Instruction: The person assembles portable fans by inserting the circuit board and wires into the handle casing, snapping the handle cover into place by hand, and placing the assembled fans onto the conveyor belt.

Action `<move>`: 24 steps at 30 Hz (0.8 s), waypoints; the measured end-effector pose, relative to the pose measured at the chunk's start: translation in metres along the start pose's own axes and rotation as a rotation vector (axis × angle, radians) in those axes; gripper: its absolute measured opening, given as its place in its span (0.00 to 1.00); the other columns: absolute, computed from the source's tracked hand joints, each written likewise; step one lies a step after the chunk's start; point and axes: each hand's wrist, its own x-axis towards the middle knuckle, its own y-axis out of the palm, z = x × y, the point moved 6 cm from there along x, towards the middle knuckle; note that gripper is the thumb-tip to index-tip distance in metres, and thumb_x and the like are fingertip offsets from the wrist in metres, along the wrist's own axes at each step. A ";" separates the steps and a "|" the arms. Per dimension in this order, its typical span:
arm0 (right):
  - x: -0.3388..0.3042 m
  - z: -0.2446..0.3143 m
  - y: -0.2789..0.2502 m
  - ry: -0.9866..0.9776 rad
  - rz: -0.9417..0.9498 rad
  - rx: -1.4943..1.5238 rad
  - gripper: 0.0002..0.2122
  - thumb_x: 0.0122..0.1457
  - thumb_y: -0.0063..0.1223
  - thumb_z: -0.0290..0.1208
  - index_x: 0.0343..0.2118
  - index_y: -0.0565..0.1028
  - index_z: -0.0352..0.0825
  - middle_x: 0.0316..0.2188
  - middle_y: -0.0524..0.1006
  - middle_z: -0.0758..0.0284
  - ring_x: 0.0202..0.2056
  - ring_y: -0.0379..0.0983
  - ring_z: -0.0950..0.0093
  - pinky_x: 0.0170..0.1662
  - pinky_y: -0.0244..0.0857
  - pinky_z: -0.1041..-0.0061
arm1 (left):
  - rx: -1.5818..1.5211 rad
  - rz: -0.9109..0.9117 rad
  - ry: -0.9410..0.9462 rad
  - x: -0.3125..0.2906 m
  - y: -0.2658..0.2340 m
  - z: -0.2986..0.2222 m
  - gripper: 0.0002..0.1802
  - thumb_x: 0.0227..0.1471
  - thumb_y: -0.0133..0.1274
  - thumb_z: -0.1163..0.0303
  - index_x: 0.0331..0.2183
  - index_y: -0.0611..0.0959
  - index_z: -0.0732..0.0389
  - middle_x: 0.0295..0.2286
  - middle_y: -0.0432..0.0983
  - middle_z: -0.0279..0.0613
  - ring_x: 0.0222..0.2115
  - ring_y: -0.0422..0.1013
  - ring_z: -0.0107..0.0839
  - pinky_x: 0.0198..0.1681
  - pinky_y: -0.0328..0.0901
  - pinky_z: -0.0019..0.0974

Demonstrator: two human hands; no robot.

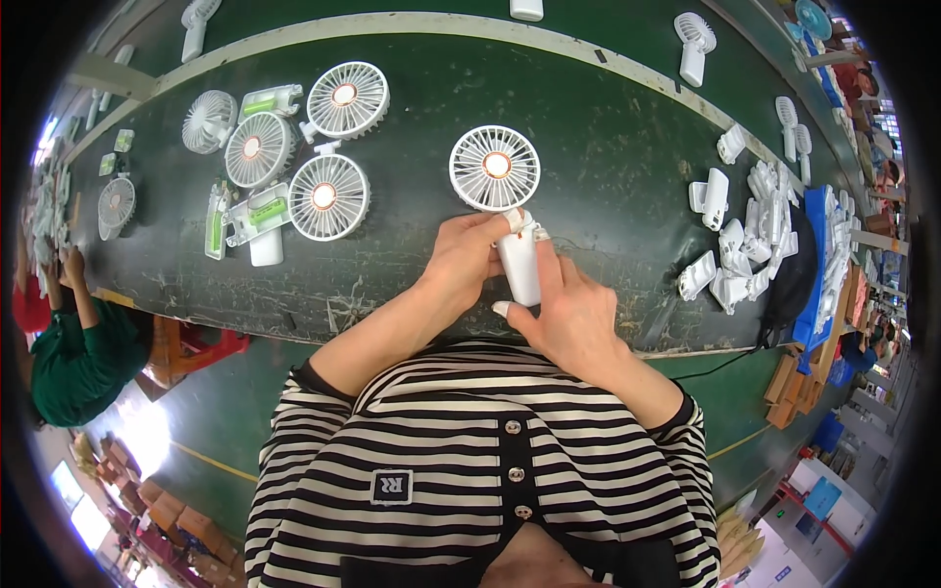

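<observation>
A white handheld fan (496, 169) with an orange-ringed centre lies in front of me, its round head pointing away and its handle toward my body. My left hand (463, 257) grips the neck from the left, with thumb and fingers closed around the joint of head and handle. My right hand (576, 316) closes on the handle from the right; its index finger presses near the neck and its thumb is by the handle's lower end. White coverings wrap some fingertips on both hands. The palm-side fingers are partly hidden.
To the left lie several fan heads (330, 198) and opened handles with green batteries (267, 213). White plastic housing parts (750, 240) are heaped at the right, beside a blue bin (816, 265). Beyond a pale rail (470, 24), more fans lie on green. A person in green (83, 358) works at far left.
</observation>
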 end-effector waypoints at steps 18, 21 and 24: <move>0.017 -0.026 0.016 0.234 0.117 1.071 0.16 0.46 0.56 0.33 0.34 0.70 0.26 0.25 0.74 0.64 0.27 0.72 0.77 0.30 0.65 0.77 | -0.081 0.362 0.193 -0.011 0.022 -0.017 0.19 0.48 0.50 0.69 0.41 0.72 0.70 0.38 0.71 0.54 0.42 0.68 0.42 0.47 0.63 0.44; 0.017 -0.027 0.013 0.212 0.072 0.952 0.17 0.45 0.56 0.34 0.34 0.70 0.27 0.23 0.74 0.62 0.26 0.72 0.75 0.30 0.65 0.76 | -0.047 0.368 0.253 -0.009 0.024 -0.017 0.26 0.44 0.56 0.62 0.41 0.71 0.69 0.39 0.70 0.59 0.43 0.67 0.44 0.46 0.63 0.44; 0.015 -0.030 0.012 0.212 0.068 0.900 0.17 0.45 0.55 0.34 0.34 0.69 0.27 0.23 0.74 0.61 0.26 0.72 0.73 0.30 0.65 0.75 | -0.054 0.394 0.271 -0.012 0.028 -0.018 0.24 0.45 0.55 0.62 0.41 0.72 0.69 0.38 0.71 0.58 0.43 0.68 0.44 0.46 0.63 0.43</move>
